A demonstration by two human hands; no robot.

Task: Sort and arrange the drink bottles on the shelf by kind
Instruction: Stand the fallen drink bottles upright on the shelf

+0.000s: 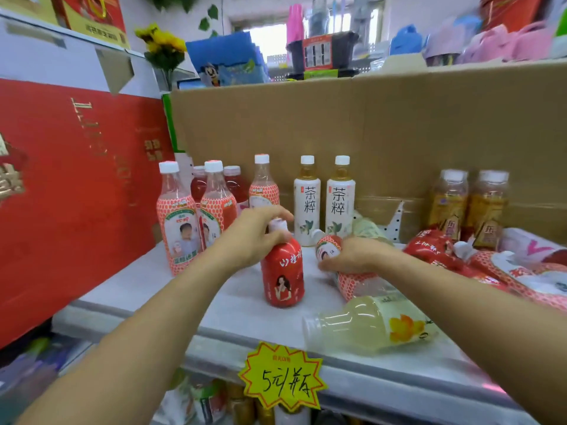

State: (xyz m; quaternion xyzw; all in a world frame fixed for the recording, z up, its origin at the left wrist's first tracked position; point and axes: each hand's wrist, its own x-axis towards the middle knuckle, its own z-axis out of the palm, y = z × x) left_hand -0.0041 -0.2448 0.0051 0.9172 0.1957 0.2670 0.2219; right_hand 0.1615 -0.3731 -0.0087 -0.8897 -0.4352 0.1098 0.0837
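My left hand (256,233) grips the neck of an upright red-wrapped bottle (283,276) in the middle of the white shelf (171,289). My right hand (356,254) closes on a lying bottle with a red dotted label (352,280). Several upright bottles of that dotted kind (181,219) stand at the back left. Two white tea bottles (323,200) stand behind my hands. A pale yellow bottle (368,328) lies near the front edge. Two amber bottles (469,200) stand at the back right, with several red bottles (506,268) lying in front of them.
A brown cardboard wall (383,124) backs the shelf. A large red gift box (70,185) closes off the left side. A yellow price tag (282,377) hangs from the shelf's front edge, above more bottles on the lower shelf (214,400).
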